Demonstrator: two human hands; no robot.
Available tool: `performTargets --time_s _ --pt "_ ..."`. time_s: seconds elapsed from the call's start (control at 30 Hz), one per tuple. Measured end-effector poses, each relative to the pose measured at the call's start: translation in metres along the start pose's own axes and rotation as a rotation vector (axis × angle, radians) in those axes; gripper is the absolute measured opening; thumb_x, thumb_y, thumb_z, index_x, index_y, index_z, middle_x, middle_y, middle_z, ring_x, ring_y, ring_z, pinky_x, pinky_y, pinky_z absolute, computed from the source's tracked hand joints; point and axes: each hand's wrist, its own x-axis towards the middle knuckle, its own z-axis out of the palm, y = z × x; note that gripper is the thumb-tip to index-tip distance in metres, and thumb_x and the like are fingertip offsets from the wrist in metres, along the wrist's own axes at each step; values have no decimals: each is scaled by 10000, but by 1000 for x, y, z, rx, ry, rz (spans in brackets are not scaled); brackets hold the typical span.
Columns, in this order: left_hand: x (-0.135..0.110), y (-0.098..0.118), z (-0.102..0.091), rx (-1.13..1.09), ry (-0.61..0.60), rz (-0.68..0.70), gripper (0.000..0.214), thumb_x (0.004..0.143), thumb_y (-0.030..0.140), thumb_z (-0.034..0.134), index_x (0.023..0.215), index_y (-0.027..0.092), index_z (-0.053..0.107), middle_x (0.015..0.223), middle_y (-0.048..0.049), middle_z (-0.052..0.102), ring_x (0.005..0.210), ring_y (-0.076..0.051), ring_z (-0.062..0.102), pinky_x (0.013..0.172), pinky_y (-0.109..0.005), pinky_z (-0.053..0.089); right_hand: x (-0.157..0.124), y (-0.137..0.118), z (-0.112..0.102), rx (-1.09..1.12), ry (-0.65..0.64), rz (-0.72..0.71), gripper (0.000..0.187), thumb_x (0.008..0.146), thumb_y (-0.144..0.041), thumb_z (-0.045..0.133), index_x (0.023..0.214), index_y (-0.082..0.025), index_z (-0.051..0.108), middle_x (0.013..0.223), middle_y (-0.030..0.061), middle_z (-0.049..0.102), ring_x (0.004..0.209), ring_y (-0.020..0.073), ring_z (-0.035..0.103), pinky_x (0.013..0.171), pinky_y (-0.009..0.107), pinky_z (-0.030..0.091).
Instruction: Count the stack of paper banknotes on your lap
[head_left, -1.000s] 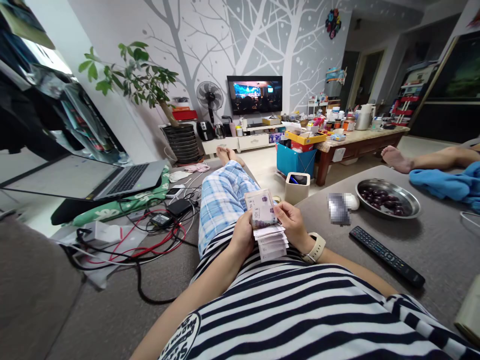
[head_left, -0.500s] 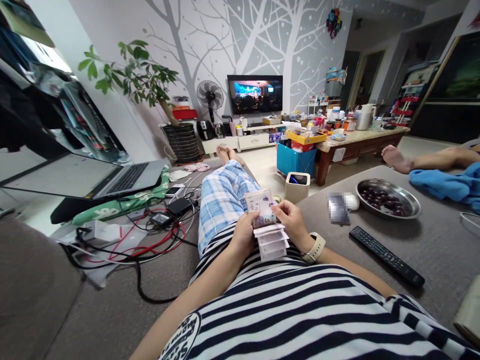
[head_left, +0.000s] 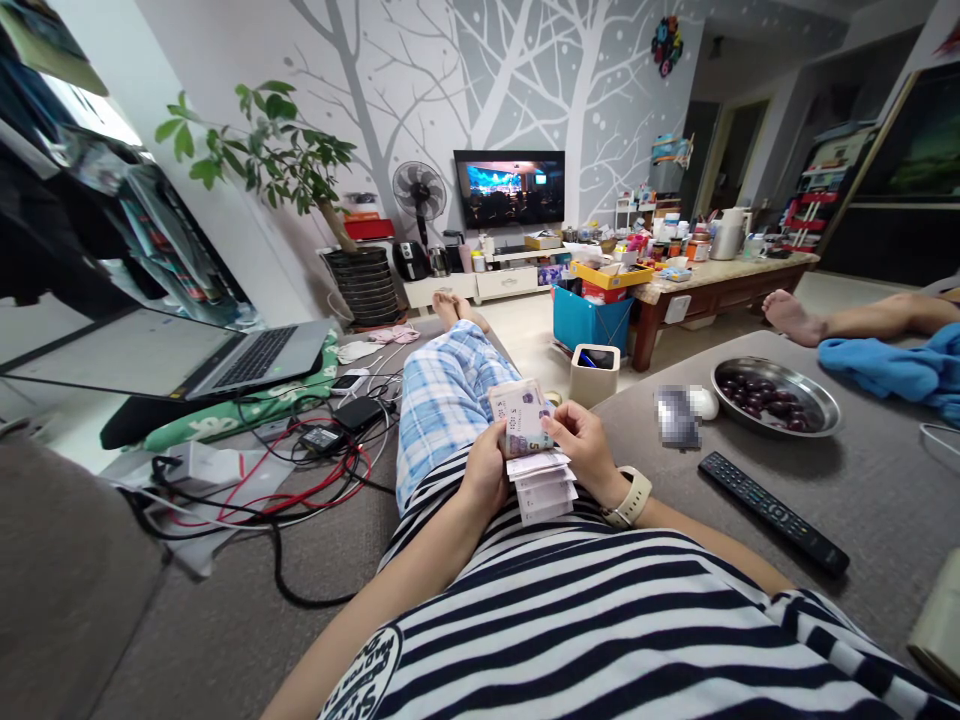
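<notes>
notes (head_left: 527, 440): lower ends hidden between the hands; print too small to read
left hand (head_left: 486, 472): palm and fingertips hidden behind the notes
blur patch (head_left: 677, 417): whatever lies there on the sofa cannot be told
laptop (head_left: 180, 358): screen cut by the left edge
other person's leg (head_left: 862, 318): cut by the right edge; only foot and shin show
TV (head_left: 509, 188): picture too small to tell
</notes>
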Motion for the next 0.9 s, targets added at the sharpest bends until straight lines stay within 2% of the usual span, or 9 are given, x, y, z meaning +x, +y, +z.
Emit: performTargets --time_s 0.17,0.37,0.6,0.9 --pt "0 -1 -2 60 -11 26 166 695 278 671 765 133 712 766 -85 775 871 -276 744 816 -352 580 -1 -1 1 48 -29 -11 318 869 -448 638 685 -211 532 624 -38 469 582 124 411 562 271 341" --pt "-1 1 -1 65 -26 -10 157 651 291 687 722 151 685 711 -80 753 858 -297 733 793 -379 569 -3 -7 1 51 -40 -21 298 876 -448 636 713 -200 603 630 -24 532 586 129 452 569 270 370" --pt "-9 5 -2 171 -75 71 156 652 197 659 766 119 731 768 -89 764 833 -270 712 787 -356 545 -3 -5 0 59 -42 -32 324 897 -463 633 723 -189 646 649 -9 588 599 132 492 582 266 403" --pt "-8 5 -2 184 -117 72 178 657 206 688 794 108 745 796 -111 770 747 -244 694 764 -348 534 -3 -9 0 109 -60 -7 366 901 -506 609 714 -192 627 633 -16 543 596 133 461 573 273 362"
